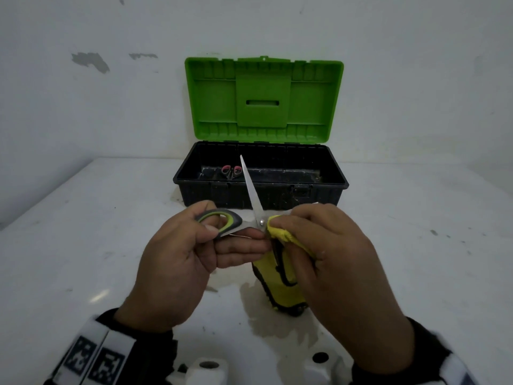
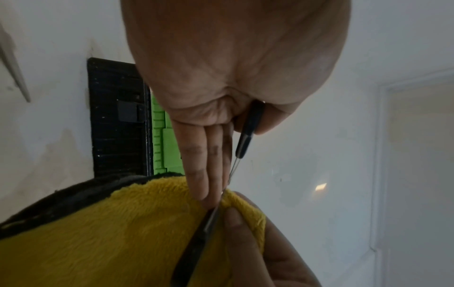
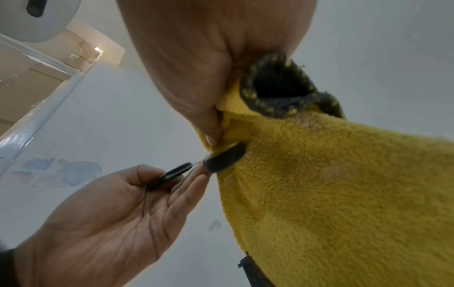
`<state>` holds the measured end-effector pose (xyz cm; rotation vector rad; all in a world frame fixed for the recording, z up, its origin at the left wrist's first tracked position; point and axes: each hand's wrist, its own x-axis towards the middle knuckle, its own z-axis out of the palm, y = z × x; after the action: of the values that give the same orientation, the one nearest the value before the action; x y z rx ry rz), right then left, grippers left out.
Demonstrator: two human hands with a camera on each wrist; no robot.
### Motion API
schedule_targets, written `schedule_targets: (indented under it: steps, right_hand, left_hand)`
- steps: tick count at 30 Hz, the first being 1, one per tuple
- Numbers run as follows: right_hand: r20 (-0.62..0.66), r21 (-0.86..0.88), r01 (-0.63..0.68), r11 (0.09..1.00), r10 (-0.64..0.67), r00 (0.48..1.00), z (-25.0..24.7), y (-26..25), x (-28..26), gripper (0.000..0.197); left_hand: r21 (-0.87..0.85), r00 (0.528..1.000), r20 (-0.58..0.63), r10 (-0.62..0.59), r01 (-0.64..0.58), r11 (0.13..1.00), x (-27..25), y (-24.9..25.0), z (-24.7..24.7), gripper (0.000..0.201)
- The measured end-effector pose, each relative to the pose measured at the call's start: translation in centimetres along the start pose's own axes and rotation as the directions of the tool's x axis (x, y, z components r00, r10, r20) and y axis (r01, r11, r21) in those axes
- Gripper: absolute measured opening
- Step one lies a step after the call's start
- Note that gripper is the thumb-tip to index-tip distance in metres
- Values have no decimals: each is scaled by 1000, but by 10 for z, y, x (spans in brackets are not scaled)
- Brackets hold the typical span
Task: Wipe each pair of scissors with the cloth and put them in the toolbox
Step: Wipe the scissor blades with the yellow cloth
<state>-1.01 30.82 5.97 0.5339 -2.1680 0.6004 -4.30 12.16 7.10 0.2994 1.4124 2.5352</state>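
My left hand [image 1: 194, 245] grips the grey-and-green handle of a pair of scissors [image 1: 252, 195], thumb through the loop. The scissors are spread open, one blade pointing up toward the toolbox [image 1: 261, 187]. My right hand [image 1: 319, 245] pinches a yellow cloth [image 1: 280, 284] with a dark border around the other blade near the pivot; that blade is hidden under cloth and hand. In the left wrist view the left fingers [image 2: 209, 165] touch the cloth [image 2: 110, 233]. In the right wrist view the cloth [image 3: 331, 184] hangs from the right hand. A small pink-handled pair of scissors [image 1: 231, 171] lies inside the toolbox.
The black toolbox stands open at the back of the white table [image 1: 83, 245], its green lid [image 1: 263, 98] upright against the wall. White devices [image 1: 206, 368] sit at the table's near edge. Stains mark the tabletop below the cloth.
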Motion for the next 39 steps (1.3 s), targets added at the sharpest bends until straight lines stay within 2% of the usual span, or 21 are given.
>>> schedule_targets:
  steps: [5,9,13,18,21,24,26,28,33,36,39]
  right_hand:
    - [-24,20,-66,998,66,998,-6,0,-1,27]
    - [-30,35,-43,998,44,999,-1,-7,4,28]
    - [-40,-19,-99,995,98,994,-5,4,0,25]
    - [-51,-73,-252,965,249,967,-12,27,-2,26]
    - [-32,-40,-228,973,227,973,-8,20,0,25]
    - [-19,-22,-171,985,170,985,-2,8,0,30]
    - [-20,-22,-184,983,183,983,-4,11,1,32]
    - [-27,-47,-228,972,227,973,-8,22,1,27]
    - [-31,-41,-352,935,351,936,-19,40,0,17]
    - [-34,8,-445,896,445,895,-28,42,0,16]
    - [-55,38,-476,879,477,877,-37,38,1,11]
  left_hand:
    - [-11,1000,-1,-13,13,1000,-2,-2,2,84]
    - [7,1000,2,-5,5,1000,-2,1,4,78]
    - [-42,1000,10,-12,12,999,-4,0,2,78]
    - [-12,999,35,11,-10,1000,-6,-2,0,44]
    - [5,1000,30,5,-5,1000,-3,-4,1,42]
    - [40,999,51,6,-8,999,-2,-4,0,27]
    - [39,997,78,3,-6,999,-3,-3,-4,29]
    - [35,996,83,-6,3,999,-4,-3,-7,36]
    - [61,999,27,-43,41,997,-6,-4,-1,15]
    - [45,997,-1,-81,81,996,-5,-4,3,24]
    - [11,994,-24,-110,110,994,-5,-4,4,28]
